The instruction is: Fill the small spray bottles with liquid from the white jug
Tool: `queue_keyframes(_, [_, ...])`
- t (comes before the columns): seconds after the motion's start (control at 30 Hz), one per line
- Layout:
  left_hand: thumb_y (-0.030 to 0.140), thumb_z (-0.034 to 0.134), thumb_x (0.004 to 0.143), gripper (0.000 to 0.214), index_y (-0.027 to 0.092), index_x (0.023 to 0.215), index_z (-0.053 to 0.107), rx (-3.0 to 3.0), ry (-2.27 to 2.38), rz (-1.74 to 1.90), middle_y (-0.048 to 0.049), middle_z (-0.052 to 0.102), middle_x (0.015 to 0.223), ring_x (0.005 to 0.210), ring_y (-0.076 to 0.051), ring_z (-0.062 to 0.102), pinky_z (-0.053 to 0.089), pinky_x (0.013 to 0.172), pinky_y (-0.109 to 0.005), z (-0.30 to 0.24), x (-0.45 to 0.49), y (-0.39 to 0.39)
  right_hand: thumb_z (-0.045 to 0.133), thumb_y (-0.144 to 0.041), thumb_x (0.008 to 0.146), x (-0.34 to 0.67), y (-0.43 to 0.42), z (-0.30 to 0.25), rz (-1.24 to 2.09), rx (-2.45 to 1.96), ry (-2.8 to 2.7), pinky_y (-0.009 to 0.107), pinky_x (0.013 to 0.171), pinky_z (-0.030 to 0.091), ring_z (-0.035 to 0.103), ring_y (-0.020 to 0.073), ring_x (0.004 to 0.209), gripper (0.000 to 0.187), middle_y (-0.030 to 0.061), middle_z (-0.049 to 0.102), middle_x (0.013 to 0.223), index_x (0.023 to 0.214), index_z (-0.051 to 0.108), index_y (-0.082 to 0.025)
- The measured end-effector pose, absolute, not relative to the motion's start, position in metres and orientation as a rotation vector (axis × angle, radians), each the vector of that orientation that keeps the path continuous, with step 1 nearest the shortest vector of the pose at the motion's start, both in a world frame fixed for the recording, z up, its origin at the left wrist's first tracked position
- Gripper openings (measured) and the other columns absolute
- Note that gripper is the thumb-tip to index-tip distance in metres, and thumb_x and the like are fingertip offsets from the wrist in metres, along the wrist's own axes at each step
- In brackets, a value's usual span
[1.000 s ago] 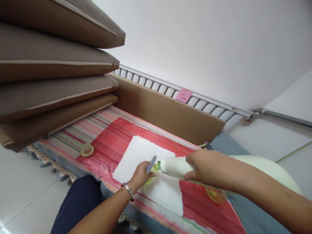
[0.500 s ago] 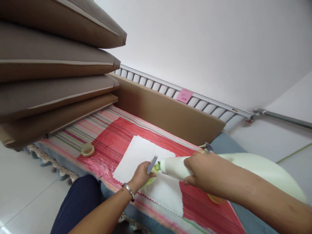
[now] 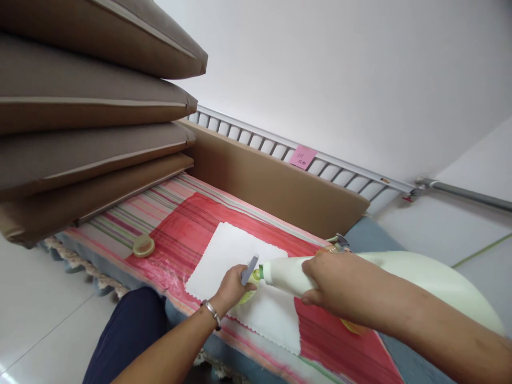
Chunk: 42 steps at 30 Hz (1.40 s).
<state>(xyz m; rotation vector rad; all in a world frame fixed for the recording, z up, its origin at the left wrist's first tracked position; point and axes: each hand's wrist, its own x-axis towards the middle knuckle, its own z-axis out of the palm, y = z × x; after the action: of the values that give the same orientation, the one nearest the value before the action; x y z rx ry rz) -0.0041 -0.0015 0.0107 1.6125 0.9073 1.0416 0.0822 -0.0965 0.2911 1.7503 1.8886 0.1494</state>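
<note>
My right hand is wrapped around the narrow end of a large pale green bottle, which lies tilted across the right side. Its green mouth points left, right at a small yellow-green container in my left hand. A grey strip sticks up from that hand; whether it belongs to the container cannot be made out. My left fingers are closed around the container and partly hide it. Beneath both hands lies a white cloth with a zigzag edge, spread over a red sheet.
A round pale lid-like disc lies on the striped cover at left. Stacked brown cushions rise at far left. A brown board leans against a white radiator. Something yellow shows under my right arm.
</note>
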Motion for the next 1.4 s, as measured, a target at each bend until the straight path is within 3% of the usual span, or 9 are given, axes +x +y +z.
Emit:
queue_keyframes(0.33, [0.014, 0.071, 0.057, 0.027, 0.017, 0.084, 0.066, 1.563, 0.902, 1.044, -0.0023, 0.067, 0.084, 0.079, -0.021, 0.059, 0.042, 0.072, -0.028, 0.010, -0.004, -0.001, 0.059, -0.037, 0.071, 0.085, -0.099, 0.292, 0.108, 1.791, 1.897, 0.032, 0.052, 0.035, 0.064, 0.0300, 0.068, 0.022, 0.0129, 0.069, 0.075, 0.076, 0.068, -0.017])
queue_keyframes(0.5, [0.016, 0.070, 0.059, 0.033, 0.016, 0.092, 0.066, 1.493, 0.895, 1.047, -0.0022, 0.067, 0.086, 0.080, -0.020, 0.059, 0.042, 0.074, -0.028, 0.010, -0.008, 0.004, 0.057, -0.040, 0.071, 0.111, -0.108, 0.276, 0.017, 1.920, 1.969, 0.031, 0.054, 0.036, 0.064, 0.0277, 0.067, 0.022, 0.0095, 0.070, 0.075, 0.075, 0.065, -0.019])
queue_keyframes(0.67, [0.018, 0.071, 0.059, 0.036, 0.014, 0.094, 0.065, 1.439, 0.886, 1.029, -0.0013, 0.066, 0.080, 0.074, -0.018, 0.058, 0.044, 0.070, -0.027, 0.010, -0.013, 0.008, 0.052, -0.041, 0.076, 0.164, -0.127, 0.237, -0.517, 2.202, 2.147, 0.027, 0.058, 0.043, 0.062, 0.0224, 0.072, 0.026, 0.0063, 0.068, 0.084, 0.085, 0.063, -0.020])
queue_keyframes(0.8, [0.018, 0.070, 0.059, 0.038, 0.014, 0.097, 0.064, 1.443, 0.886, 1.029, -0.0032, 0.067, 0.086, 0.079, -0.019, 0.059, 0.044, 0.074, -0.029, 0.009, -0.015, 0.008, 0.045, -0.052, 0.077, 0.204, -0.143, 0.209, -0.902, 2.492, 2.143, 0.027, 0.050, 0.043, 0.057, 0.0201, 0.060, 0.036, 0.0029, 0.060, 0.068, 0.074, 0.059, -0.019])
queue_keyframes(0.97, [0.021, 0.070, 0.058, 0.041, 0.017, 0.098, 0.064, 1.386, 0.856, 1.024, -0.0030, 0.068, 0.090, 0.084, -0.020, 0.060, 0.045, 0.078, -0.029, 0.004, -0.013, 0.010, 0.042, -0.053, 0.078, 0.229, -0.146, 0.194, -0.682, 2.942, 2.087, 0.031, 0.061, 0.046, 0.058, 0.0228, 0.062, 0.037, -0.0001, 0.056, 0.057, 0.062, 0.051, -0.021])
queue_keyframes(1.17, [0.026, 0.071, 0.058, 0.043, 0.016, 0.100, 0.064, 1.429, 0.888, 1.034, -0.0038, 0.069, 0.091, 0.083, -0.021, 0.061, 0.046, 0.078, -0.030, -0.004, -0.012, 0.016, 0.040, -0.048, 0.081, 0.234, -0.112, 0.160, -0.621, 3.390, 2.092, 0.028, 0.053, 0.044, 0.055, 0.0194, 0.054, 0.028, -0.0027, 0.051, 0.057, 0.078, 0.045, -0.021])
queue_keyframes(1.4, [0.033, 0.073, 0.058, 0.046, 0.018, 0.101, 0.064, 1.456, 0.864, 1.031, -0.0048, 0.069, 0.099, 0.098, -0.025, 0.059, 0.046, 0.085, -0.031, -0.006, -0.016, 0.015, 0.036, -0.048, 0.083, 0.205, -0.046, 0.118, -0.546, 3.472, 2.266, 0.028, 0.063, 0.047, 0.058, 0.0200, 0.064, 0.028, 0.0034, 0.057, 0.066, 0.076, 0.038, -0.022])
